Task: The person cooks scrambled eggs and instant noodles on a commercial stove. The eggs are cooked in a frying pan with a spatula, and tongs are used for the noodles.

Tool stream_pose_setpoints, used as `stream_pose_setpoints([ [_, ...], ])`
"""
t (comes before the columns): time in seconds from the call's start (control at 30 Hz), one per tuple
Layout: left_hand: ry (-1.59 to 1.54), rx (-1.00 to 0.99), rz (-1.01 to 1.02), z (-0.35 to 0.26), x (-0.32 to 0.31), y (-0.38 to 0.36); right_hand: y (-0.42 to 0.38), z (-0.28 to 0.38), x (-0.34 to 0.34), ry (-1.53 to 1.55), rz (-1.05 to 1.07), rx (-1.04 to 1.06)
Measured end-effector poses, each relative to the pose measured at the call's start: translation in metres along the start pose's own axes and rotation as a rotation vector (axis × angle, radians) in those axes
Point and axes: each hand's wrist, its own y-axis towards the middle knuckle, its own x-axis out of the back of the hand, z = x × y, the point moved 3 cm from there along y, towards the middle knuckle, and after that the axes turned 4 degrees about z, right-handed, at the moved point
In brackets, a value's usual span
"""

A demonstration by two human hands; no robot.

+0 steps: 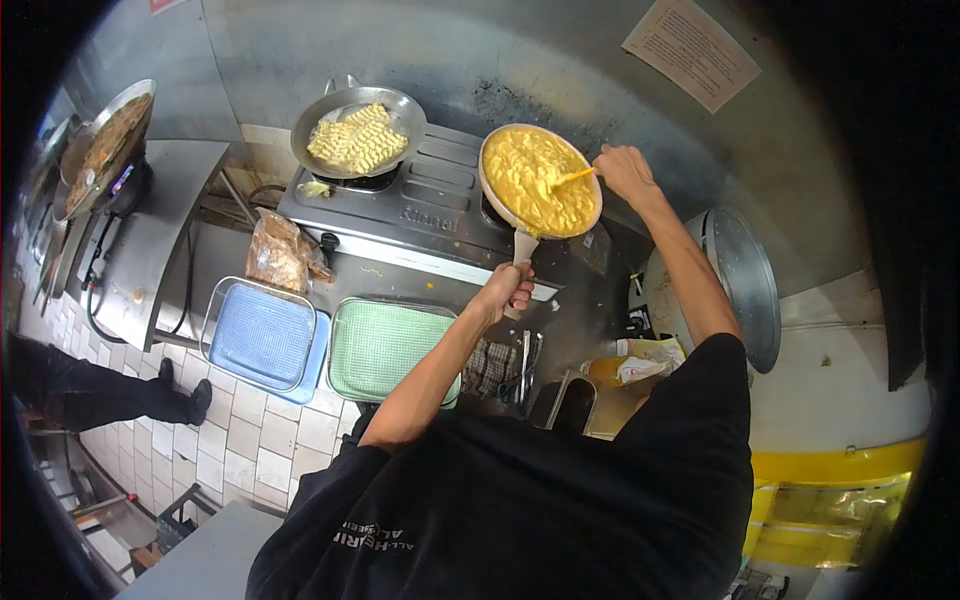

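My left hand (508,290) is wrapped round the pale handle (525,243) of a frying pan filled with a yellow, creamy, lumpy mixture (530,170). The pan sits on the right burner of the stove (440,180). Over the pan's right rim, my right hand (625,171) grips a yellow utensil (573,178) whose far end is in the mixture. On the left burner stands a metal pan (408,105) holding pale yellow wavy noodles (358,138).
Blue (262,335) and green (385,350) baskets stand before the stove, near a plastic bag (277,252). Tongs (530,368) and a checkered cloth (490,368) lie nearer me. A large metal lid (742,290) stands right. Another person's legs (120,393) show left.
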Motion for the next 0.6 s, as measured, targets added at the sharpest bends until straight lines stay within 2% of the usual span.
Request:
stream_pose_setpoints([
  [0.23, -0.028, 0.003, 0.019, 0.000, -0.001, -0.002, -0.015, -0.005, 0.092, 0.203, 0.078, -0.195],
  [0.3, -0.022, 0.000, 0.009, 0.000, -0.001, -0.002, -0.017, 0.000, 0.101, 0.339, 0.206, -0.194],
  [0.47, -0.030, 0.000, 0.016, 0.001, -0.001, -0.001, -0.011, 0.058, 0.073, 0.399, 0.375, -0.104],
  [0.5, -0.034, 0.002, 0.009, 0.001, -0.002, -0.002, -0.009, 0.071, 0.050, 0.412, 0.304, -0.120],
  [0.53, -0.032, 0.005, 0.012, 0.002, -0.002, -0.001, -0.006, 0.091, 0.039, 0.409, 0.276, -0.232],
  [0.57, -0.023, 0.000, 0.009, 0.003, -0.001, 0.001, -0.004, 0.104, 0.018, 0.407, 0.276, -0.233],
  [0.6, -0.013, -0.008, 0.006, 0.002, 0.001, 0.002, 0.001, 0.113, -0.002, 0.301, 0.160, -0.239],
])
